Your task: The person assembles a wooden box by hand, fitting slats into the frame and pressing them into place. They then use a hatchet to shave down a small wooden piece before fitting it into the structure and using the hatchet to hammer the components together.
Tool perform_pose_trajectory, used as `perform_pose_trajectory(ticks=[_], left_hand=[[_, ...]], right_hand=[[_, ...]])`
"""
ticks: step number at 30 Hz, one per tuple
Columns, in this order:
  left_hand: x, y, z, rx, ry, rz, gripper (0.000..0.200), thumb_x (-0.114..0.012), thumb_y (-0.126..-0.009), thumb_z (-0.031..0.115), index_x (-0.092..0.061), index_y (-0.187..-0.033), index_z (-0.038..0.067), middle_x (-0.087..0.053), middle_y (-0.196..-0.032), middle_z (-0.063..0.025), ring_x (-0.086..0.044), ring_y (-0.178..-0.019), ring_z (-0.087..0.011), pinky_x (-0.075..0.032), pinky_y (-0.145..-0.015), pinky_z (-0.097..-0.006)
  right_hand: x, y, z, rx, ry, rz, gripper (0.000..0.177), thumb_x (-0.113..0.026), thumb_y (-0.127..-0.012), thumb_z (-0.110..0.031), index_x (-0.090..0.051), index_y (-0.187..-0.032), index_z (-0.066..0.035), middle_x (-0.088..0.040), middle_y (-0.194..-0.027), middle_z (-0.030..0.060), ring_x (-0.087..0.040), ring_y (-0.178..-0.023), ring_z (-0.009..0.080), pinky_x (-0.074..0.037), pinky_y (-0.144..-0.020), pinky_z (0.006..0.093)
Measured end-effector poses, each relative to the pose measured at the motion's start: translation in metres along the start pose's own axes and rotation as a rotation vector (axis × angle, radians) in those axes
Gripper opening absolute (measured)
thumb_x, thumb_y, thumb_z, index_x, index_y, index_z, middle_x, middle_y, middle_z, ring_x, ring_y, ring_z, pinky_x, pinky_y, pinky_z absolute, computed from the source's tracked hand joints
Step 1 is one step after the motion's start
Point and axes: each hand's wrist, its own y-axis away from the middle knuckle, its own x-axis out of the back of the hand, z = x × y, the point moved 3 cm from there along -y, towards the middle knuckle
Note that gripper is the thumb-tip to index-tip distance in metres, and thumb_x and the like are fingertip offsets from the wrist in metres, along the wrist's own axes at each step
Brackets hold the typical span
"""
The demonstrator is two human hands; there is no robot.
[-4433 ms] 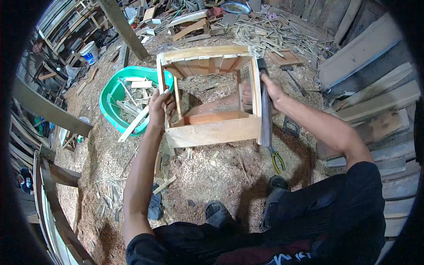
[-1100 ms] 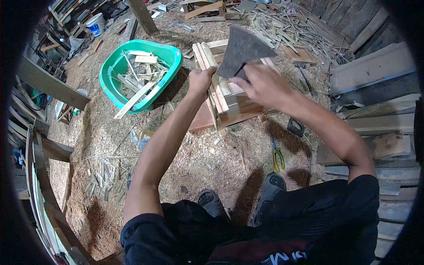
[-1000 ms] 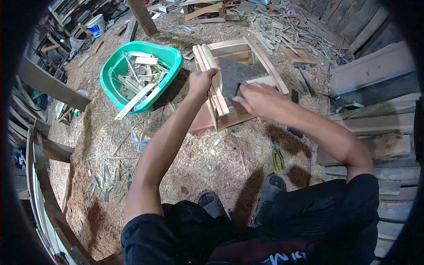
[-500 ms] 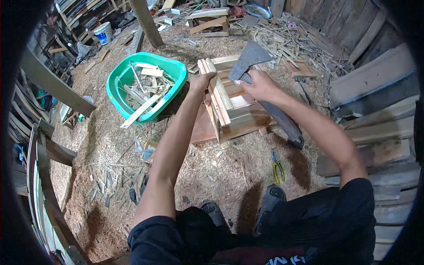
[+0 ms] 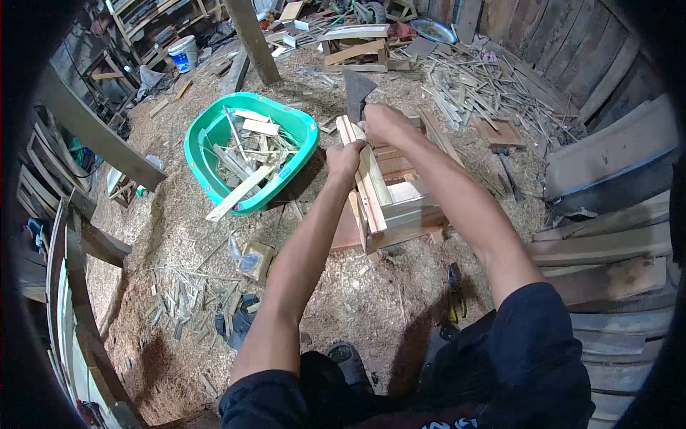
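Note:
My left hand (image 5: 345, 157) is wrapped round the upper edge of a wooden frame (image 5: 375, 214), near a pale strip along its top. Just beyond it, my right hand (image 5: 384, 123) grips the hatchet (image 5: 357, 91) close to its broad dark head. The blade points away from me at the far end of the pale strip. Most of the hatchet's handle is hidden by my right hand and forearm. The box-like frame rests on the ground, with slats showing inside.
A green tub (image 5: 307, 136) of wood scraps stands left of the frame. Pliers (image 5: 457, 304) lie near my feet. Scrap wood (image 5: 464, 93) is piled at the back right, and planks (image 5: 607, 243) line the right side. A post (image 5: 251, 39) rises behind the tub.
My right hand has moved the hatchet left, from above the frame's open middle to the far end of the pale strip. My left hand still holds the frame. The view has shifted slightly.

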Motion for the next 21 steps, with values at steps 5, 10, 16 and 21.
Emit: perform_pose_trajectory(ticks=[5,10,16,21], left_hand=[[-0.003,-0.003,-0.003,0.019,0.09,-0.167,0.023,-0.062,-0.086,0.011,-0.069,-0.097,-0.008,-0.071,-0.082,-0.0157,-0.071,-0.069,-0.0231,-0.058,-0.061,-0.0349],[-0.008,0.006,0.005,0.039,0.173,-0.162,0.025,-0.06,-0.088,0.009,-0.064,-0.101,-0.011,-0.069,-0.085,-0.0176,-0.071,-0.069,-0.0251,-0.059,-0.06,-0.0367],[-0.006,0.004,0.004,0.036,0.15,-0.153,0.024,-0.058,-0.089,0.009,-0.061,-0.102,-0.011,-0.069,-0.084,-0.0173,-0.07,-0.068,-0.026,-0.059,-0.059,-0.0373],[-0.004,0.008,0.006,0.022,0.148,-0.191,0.024,-0.06,-0.089,0.012,-0.062,-0.098,-0.01,-0.067,-0.079,-0.0183,-0.069,-0.064,-0.0272,-0.059,-0.057,-0.0383]], right_hand=[[-0.008,-0.025,0.02,-0.139,-0.119,0.084,0.029,-0.067,-0.087,-0.022,-0.071,-0.101,0.003,-0.068,-0.108,0.0258,-0.066,-0.104,0.0384,-0.054,-0.087,0.047],[-0.017,-0.027,0.04,-0.107,-0.142,0.072,0.021,-0.068,-0.081,-0.015,-0.073,-0.091,0.003,-0.071,-0.095,0.0231,-0.072,-0.088,0.0345,-0.056,-0.081,0.0425],[-0.033,-0.043,0.056,-0.045,-0.341,-0.063,0.032,-0.065,-0.091,-0.028,-0.068,-0.092,0.004,-0.07,-0.073,0.0148,-0.068,-0.055,0.0229,-0.055,-0.056,0.0387],[-0.043,-0.055,0.063,-0.037,-0.404,-0.086,0.035,-0.066,-0.086,-0.028,-0.069,-0.09,0.007,-0.072,-0.079,0.0177,-0.071,-0.065,0.0254,-0.055,-0.066,0.039]])
